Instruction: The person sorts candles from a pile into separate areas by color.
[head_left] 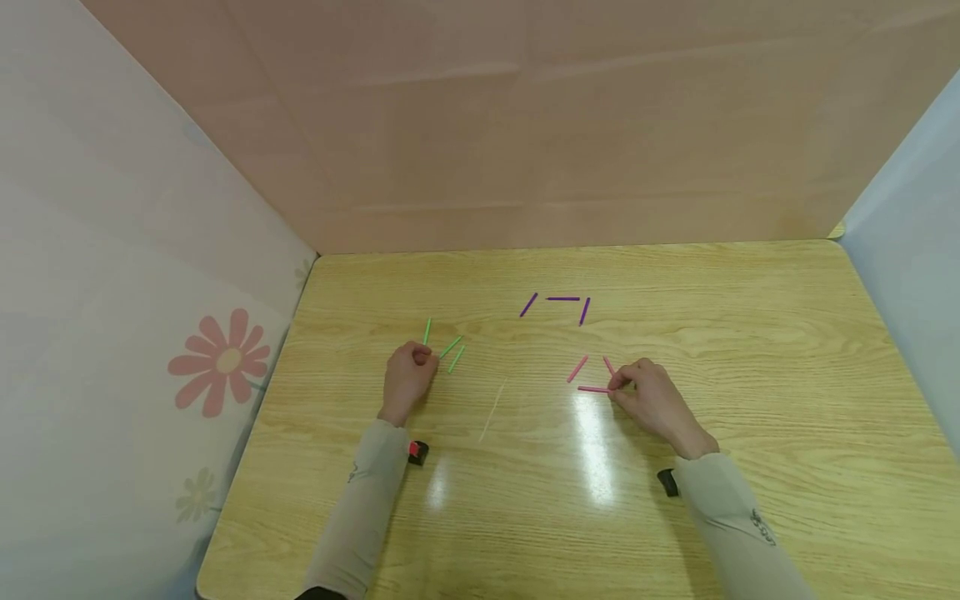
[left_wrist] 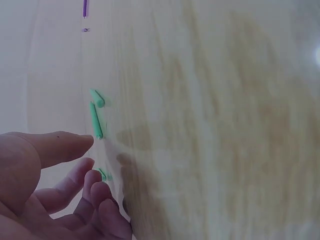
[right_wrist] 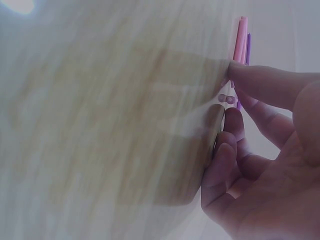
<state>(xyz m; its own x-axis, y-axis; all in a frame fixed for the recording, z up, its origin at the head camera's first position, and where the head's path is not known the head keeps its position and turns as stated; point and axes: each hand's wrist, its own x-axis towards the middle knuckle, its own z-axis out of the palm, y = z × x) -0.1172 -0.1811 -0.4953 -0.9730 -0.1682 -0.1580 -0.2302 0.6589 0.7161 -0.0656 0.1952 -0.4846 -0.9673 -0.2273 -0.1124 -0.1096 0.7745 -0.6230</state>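
In the head view my left hand (head_left: 407, 379) is low over the table, its fingertips by the lower ends of two green sticks. An upright green stick (head_left: 427, 332) and two slanted ones, one of them a green stick (head_left: 457, 359), lie around it. The left wrist view shows a gap between thumb and forefinger with nothing in it; a green stick (left_wrist: 96, 121) lies beyond. My right hand (head_left: 654, 402) pinches at the corner where a flat pink stick (head_left: 593, 389) meets a slanted pink stick (head_left: 608, 365). Another pink stick (head_left: 577, 368) lies to their left.
Three purple sticks, among them a level purple stick (head_left: 563, 298), lie farther back on the wooden table (head_left: 750, 333). A pinkish-brown panel (head_left: 525, 125) stands behind the table, and a flowered white panel (head_left: 112, 292) at its left.
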